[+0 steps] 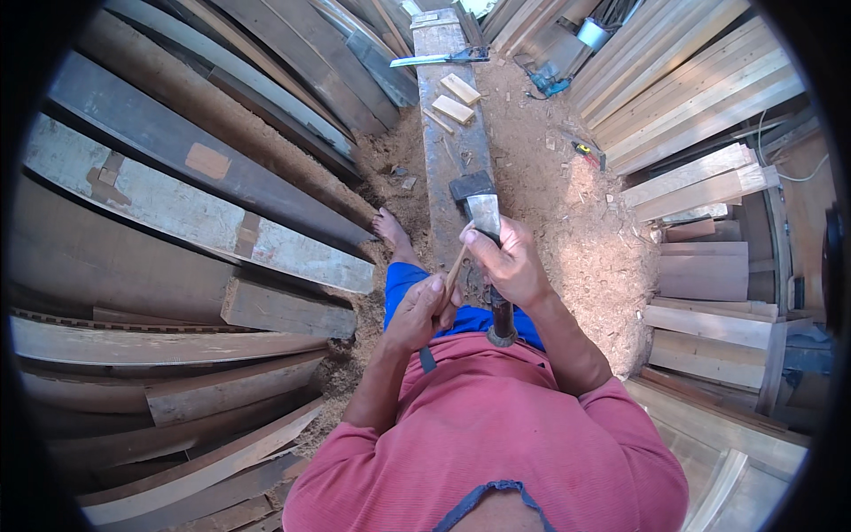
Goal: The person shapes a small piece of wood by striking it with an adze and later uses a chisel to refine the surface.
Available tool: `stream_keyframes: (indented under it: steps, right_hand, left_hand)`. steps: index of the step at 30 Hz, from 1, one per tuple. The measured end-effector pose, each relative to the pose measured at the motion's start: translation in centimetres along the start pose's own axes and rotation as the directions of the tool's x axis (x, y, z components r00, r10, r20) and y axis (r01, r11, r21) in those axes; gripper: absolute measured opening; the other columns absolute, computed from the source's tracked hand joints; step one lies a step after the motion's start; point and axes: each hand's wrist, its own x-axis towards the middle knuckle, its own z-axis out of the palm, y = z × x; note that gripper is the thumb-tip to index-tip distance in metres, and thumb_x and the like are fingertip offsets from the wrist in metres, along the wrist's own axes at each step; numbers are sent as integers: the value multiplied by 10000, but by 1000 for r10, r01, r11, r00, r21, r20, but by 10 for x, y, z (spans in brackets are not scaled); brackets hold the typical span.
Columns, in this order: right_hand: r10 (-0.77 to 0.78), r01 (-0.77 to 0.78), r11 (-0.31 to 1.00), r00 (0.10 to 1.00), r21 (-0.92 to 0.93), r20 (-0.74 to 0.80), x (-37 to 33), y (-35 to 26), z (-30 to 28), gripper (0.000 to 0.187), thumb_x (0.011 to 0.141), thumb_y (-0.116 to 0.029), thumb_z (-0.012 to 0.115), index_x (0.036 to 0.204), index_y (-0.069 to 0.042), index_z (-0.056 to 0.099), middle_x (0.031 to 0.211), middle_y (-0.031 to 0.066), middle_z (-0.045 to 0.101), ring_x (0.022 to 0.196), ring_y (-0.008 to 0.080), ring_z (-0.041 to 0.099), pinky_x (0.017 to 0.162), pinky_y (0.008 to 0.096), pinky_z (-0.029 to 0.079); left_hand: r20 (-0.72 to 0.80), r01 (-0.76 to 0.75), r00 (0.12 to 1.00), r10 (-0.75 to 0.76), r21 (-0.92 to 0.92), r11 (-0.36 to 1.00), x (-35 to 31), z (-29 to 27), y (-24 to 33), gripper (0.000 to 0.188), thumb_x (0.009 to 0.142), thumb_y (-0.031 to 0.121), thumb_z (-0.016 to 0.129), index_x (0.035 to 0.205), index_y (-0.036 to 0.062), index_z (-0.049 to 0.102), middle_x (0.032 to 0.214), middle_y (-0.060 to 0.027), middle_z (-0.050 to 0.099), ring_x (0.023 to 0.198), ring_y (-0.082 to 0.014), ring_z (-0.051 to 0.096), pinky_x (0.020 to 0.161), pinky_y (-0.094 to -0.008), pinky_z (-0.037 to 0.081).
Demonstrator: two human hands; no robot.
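My left hand [423, 312] is closed around a thin wooden stick [458, 264], which slants up toward the other hand. My right hand [511, 269] grips a hatchet [484, 213] close to its head, the thumb near the stick's upper end. The hatchet's bright steel blade points away from me, and its dark handle hangs down toward my lap. A dark block [470, 183] shows just beyond the blade; I cannot tell whether it belongs to the tool. Below both lies a long worn plank bench [441, 173]. My fingers hide where the stick and blade meet.
On the bench's far part are two short pale wood pieces [453, 108], a thin strip [438, 121] and a handsaw [434, 59]. A blue power tool [550, 82] and a yellow tape measure [585, 152] lie on the shavings-covered floor [567, 248]. Boards [213, 222] line both sides.
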Motion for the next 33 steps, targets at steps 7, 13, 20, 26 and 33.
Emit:
stream_keyframes:
  steps: [7,13,20,26,33]
  right_hand:
    - [336,-247,699,942,671,-3,-11,-1,19,222,1014,-220,437,1156,-55,482,837,5,541,597,62,485,482,222,429]
    - [444,-565,365,804,740,395,-30,-23,55,176,1022,-196,430,1091,-56,512,743,-6,503,505,72,425,472,247,420]
    - [379,-547,443,832,710,405,-47,-27,59,178,1030,-229,413,1072,-73,486,699,-35,421,477,42,365,447,228,403]
    - [413,-576,514,816,635,405,-47,-43,57,187,1030,-242,410,1056,-70,478,691,-31,416,475,38,362,436,227,401]
    - [265,-345,688,938,638,222,-57,-62,31,187,1027,-246,409,1034,-69,467,672,-17,406,470,65,379,431,240,398]
  left_hand:
    - [-236,-90,968,86,-5,996,23,-4,6,419,1038,404,399,880,49,555,534,8,416,436,-82,345,418,-244,274]
    - [-347,-240,897,274,137,961,55,-10,19,359,1035,367,448,780,122,510,581,62,436,494,-29,376,448,-219,304]
    - [-223,-249,917,331,331,910,36,-11,27,373,1065,353,376,778,127,454,647,80,417,588,-7,362,513,-208,306]
    - [-225,-318,850,477,504,803,24,-4,31,364,1071,312,357,858,70,528,663,49,453,603,-51,415,545,-244,361]
    - [-42,-267,869,494,800,538,-13,8,9,401,1067,300,339,874,32,566,641,-24,491,573,-103,470,510,-297,362]
